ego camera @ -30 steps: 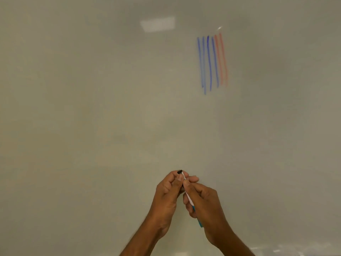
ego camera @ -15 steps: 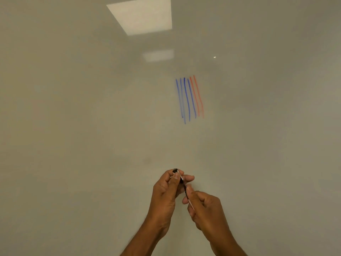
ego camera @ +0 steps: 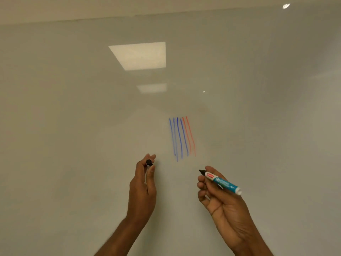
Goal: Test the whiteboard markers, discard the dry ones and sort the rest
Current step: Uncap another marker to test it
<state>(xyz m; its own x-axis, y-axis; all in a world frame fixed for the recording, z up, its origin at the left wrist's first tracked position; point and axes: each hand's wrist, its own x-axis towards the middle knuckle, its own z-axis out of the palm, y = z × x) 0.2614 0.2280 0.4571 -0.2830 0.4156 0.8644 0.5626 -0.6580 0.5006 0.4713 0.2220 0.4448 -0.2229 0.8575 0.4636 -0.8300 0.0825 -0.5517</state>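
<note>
Whiteboard [ego camera: 73, 126] fills the view. Two pale rectangular light reflections [ego camera: 140, 55] sit above centre, the larger over the smaller. Left hand [ego camera: 143, 185] low centre, thumb and fingertips pinching one black cap [ego camera: 149, 162]. Right of it: four blue strokes [ego camera: 178, 137], then two red strokes [ego camera: 190, 135], near-vertical, side by side. Right hand [ego camera: 219, 198], lower right, fingers curled round one uncapped marker [ego camera: 222, 182], teal barrel, black tip pointing up-left below the strokes.
</note>
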